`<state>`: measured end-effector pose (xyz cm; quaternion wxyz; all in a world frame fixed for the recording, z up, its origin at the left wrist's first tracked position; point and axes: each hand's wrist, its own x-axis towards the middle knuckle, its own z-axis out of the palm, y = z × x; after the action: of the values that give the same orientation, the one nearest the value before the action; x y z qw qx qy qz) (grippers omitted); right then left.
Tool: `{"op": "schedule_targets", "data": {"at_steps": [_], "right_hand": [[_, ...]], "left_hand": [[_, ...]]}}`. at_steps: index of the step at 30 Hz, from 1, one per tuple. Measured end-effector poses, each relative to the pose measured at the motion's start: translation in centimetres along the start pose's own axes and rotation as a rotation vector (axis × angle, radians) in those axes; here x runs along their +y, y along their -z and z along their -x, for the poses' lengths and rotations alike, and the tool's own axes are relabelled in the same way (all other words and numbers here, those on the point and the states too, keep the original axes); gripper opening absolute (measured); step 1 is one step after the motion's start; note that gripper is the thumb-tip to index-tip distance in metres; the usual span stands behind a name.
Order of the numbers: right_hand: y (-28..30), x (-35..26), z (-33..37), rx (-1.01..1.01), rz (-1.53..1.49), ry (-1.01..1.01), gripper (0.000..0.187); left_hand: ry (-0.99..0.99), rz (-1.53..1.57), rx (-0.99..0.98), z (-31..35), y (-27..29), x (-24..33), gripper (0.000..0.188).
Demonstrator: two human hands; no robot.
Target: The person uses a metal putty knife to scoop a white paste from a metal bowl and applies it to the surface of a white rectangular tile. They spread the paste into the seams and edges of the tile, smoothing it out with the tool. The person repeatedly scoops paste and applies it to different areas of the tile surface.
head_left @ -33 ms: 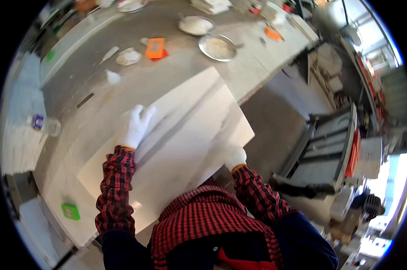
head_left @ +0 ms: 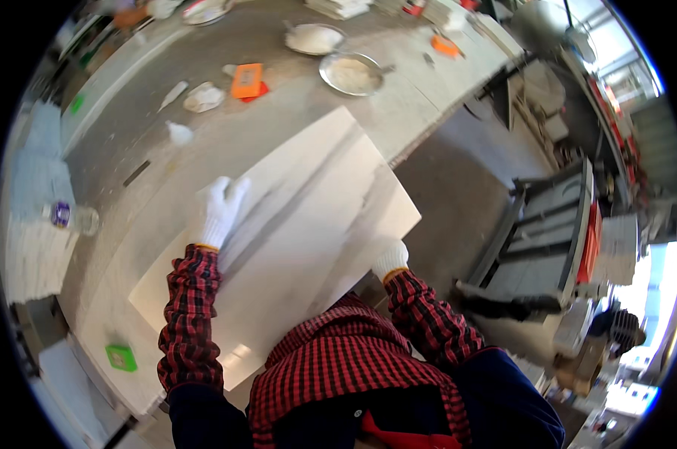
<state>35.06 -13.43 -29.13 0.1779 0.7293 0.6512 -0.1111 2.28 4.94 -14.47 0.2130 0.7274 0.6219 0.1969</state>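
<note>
A large white tile (head_left: 316,194) with grey marble-like veins lies tilted in front of me, reaching over the table's near right edge. My left hand (head_left: 222,212), in a white knitted glove, grips its far left edge, thumb on the face and fingers along the edge. At the near right edge, my right hand (head_left: 391,260), gloved the same way, holds the tile close to my body. The fingers of that hand are mostly hidden by the tile.
On the table (head_left: 293,123) stand two metal bowls of pale powder, the nearer bowl (head_left: 351,74) with a handle. An orange box (head_left: 246,80), a green block (head_left: 121,358) and a plastic bottle (head_left: 73,216) lie around. A grey metal rack (head_left: 537,247) stands right, beyond the floor gap.
The table and its objects have shifted slightly left and the picture is sharper. Both hands keep their hold on the tile, which barely moves relative to my body.
</note>
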Motion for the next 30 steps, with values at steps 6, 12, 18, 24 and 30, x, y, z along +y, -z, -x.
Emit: {"op": "schedule_targets", "data": {"at_steps": [6,12,18,24,30], "right_hand": [[-1.0,-3.3,0.4,0.091,-0.209,-0.131,0.023],[2.3,-5.2,-0.5,0.029,-0.364,-0.194,0.019],[0.9,-6.0,-1.4,0.021,-0.246,-0.123,0.027],[1.6,-7.0,-2.2,0.143,-0.52,-0.182,0.033],[-3.7,-7.4,-6.2,0.313,-1.305,-0.444,0.029]], "left_hand": [[-0.053,0.153,0.017,0.1,-1.5,-5.3,0.046],[-0.183,-0.236,0.095,0.8,-0.3,-8.1,0.042],[-0.075,-0.377,0.094,1.6,-0.2,-7.5,0.045],[0.138,-0.444,0.001,3.8,0.9,-3.4,0.061],[-0.33,-0.288,-0.084,5.7,-3.4,6.3,0.071]]}}
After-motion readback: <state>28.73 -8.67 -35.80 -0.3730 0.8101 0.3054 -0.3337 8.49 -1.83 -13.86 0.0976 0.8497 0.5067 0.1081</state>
